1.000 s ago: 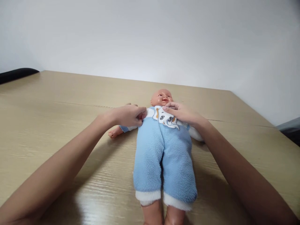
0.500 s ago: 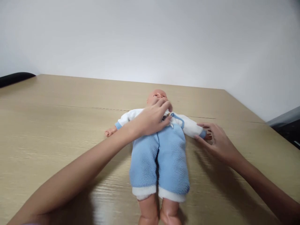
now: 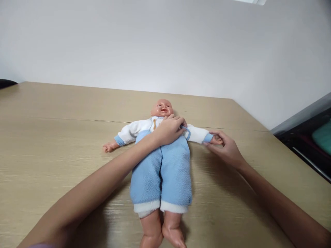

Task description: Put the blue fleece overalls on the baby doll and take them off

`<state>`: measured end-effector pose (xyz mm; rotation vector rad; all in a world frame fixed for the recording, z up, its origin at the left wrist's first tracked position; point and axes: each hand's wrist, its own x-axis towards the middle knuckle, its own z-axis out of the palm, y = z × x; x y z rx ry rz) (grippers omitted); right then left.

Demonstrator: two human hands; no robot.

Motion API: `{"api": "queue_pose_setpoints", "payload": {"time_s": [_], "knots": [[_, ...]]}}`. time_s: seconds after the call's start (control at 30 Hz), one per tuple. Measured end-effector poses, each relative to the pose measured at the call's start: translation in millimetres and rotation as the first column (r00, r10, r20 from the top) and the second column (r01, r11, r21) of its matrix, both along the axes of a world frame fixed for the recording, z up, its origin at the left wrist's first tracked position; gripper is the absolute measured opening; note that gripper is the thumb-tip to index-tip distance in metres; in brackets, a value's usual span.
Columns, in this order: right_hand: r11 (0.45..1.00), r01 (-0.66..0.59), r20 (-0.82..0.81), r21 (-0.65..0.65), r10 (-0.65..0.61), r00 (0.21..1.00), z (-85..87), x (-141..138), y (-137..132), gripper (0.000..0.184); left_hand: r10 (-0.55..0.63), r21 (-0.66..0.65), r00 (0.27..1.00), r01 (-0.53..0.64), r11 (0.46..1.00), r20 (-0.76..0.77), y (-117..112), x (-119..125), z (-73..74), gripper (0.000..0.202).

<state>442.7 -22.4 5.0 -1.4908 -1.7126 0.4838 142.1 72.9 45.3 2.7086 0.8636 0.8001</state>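
A baby doll (image 3: 174, 165) lies on its back on the wooden table, its head away from me and its arms spread. It wears a white top with blue cuffs and fluffy blue trousers (image 3: 147, 175) with white hems. My left hand (image 3: 170, 129) rests across the chest, fingers curled over the top near a loop of blue trim (image 3: 188, 132); the fingertips are partly hidden. At the doll's arm on the right side, my right hand (image 3: 227, 148) has thumb and fingers on either side of the blue sleeve cuff (image 3: 208, 137).
The wooden table (image 3: 64, 106) has a seam running across it behind the doll. Behind it rises a plain pale wall (image 3: 129, 44). A dark object (image 3: 7, 83) shows at the left edge, and a black item with green (image 3: 310, 137) stands beyond the right edge.
The view has shifted, so the doll appears further left. My left hand has come down off the doll's mouth area, uncovering its face. My right hand stays at the cuff, now closer around it.
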Motion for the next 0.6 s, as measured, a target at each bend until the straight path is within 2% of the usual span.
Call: {"api": "queue_pose_setpoints", "payload": {"time_s": [0.07,0.13,0.23,0.37,0.47,0.6], "knots": [[1.000,-0.011,-0.232,0.012,0.013,0.973,5.0,-9,10,0.059,-0.066,0.028,0.996,0.064,0.998,0.059,-3,-1,2.2,0.023],[0.999,-0.031,-0.423,0.032,0.041,0.905,10.2,-21,23,0.061,-0.120,0.072,0.988,0.113,0.991,0.100,-7,-2,6.5,0.027],[0.997,-0.062,-0.538,0.041,0.074,0.840,17.3,-43,44,0.058,-0.174,0.123,0.977,0.159,0.980,0.122,-13,-5,12.0,0.034],[0.989,-0.145,-0.511,0.024,0.137,0.849,19.1,-75,60,0.058,-0.188,0.199,0.971,0.158,0.967,0.144,-15,-11,11.2,0.039],[0.971,-0.231,-0.462,0.055,0.230,0.857,14.1,-94,59,0.064,-0.174,0.239,0.974,0.136,0.961,0.145,-17,-15,7.9,0.041],[0.958,-0.265,-0.306,0.106,0.285,0.908,10.1,-103,44,0.043,-0.102,0.217,0.980,0.064,0.974,0.171,-23,-17,7.6,0.040]]}}
